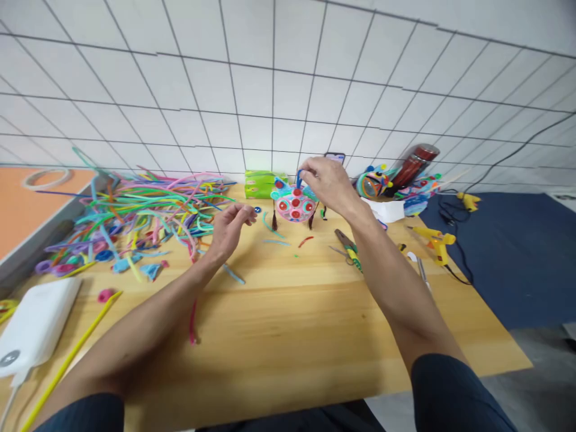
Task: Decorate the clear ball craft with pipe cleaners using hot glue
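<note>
My right hand [327, 183] pinches a blue pipe-cleaner loop [299, 179] at the top of a pink, rounded pipe-cleaner ornament [296, 207]. The ornament is upright, with red discs, light-blue corner pieces and dark tassels [274, 222] hanging at its sides. My fingers hide part of its upper right corner. To its left, my left hand [231, 228] hovers over the table, fingers loosely curled and apart, with nothing visible in them. Just beyond those fingertips lies a small round blue piece [257, 210]. Pipe-cleaner scraps [276, 242] lie in front of the ornament.
A heap of colourful pipe cleaners [162, 201] covers the left. Behind stand a green packet [260, 184] and a phone [335, 157]. Pliers [348, 246], a yellow glue gun [436, 241] and a red bottle [416, 163] are on the right. A white power bank [40, 321] lies front left.
</note>
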### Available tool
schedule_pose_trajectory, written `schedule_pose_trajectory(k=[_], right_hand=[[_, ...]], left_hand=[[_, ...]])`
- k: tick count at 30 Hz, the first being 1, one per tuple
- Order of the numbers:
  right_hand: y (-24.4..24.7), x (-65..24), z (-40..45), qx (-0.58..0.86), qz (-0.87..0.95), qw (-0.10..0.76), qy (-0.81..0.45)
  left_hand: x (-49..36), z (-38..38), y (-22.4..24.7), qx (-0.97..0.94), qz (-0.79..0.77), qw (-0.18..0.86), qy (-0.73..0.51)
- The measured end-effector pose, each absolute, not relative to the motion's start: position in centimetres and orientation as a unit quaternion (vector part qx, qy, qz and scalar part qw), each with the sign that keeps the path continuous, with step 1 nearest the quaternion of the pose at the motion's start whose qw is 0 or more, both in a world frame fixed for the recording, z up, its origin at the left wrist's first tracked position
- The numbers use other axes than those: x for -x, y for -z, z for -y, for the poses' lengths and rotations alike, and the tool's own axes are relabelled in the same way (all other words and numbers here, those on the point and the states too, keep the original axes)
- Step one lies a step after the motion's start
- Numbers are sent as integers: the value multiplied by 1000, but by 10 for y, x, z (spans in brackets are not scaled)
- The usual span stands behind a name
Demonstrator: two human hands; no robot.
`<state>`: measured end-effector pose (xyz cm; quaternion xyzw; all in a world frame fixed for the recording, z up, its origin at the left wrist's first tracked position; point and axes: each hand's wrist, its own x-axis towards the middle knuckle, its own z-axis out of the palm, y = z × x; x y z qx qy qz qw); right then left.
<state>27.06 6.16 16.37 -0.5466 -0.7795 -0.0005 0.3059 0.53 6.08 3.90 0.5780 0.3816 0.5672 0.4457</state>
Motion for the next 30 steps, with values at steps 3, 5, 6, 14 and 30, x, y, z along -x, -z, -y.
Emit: schedule_pose_trajectory(k=[3,5,6,14,30], right_hand=[[-157,-273,-62,545,779,308,16],[-153,-273,-60,544,779,311,23],[-151,-272,-59,544,779,311,25],[-110,-261,-47,565,783,259,-14],[-115,-262,-55,555,788,263,-32]], left_hand=[[-6,-54,-51,-585,-371,448,-565],[-6,-52,-53,-591,-363,452,-561],[-6,-52,-52,-594,-361,455,-556],[-14,-56,-27,-617,-382,506,-466],[-14,-59,-16,-636,-376,508,-443]])
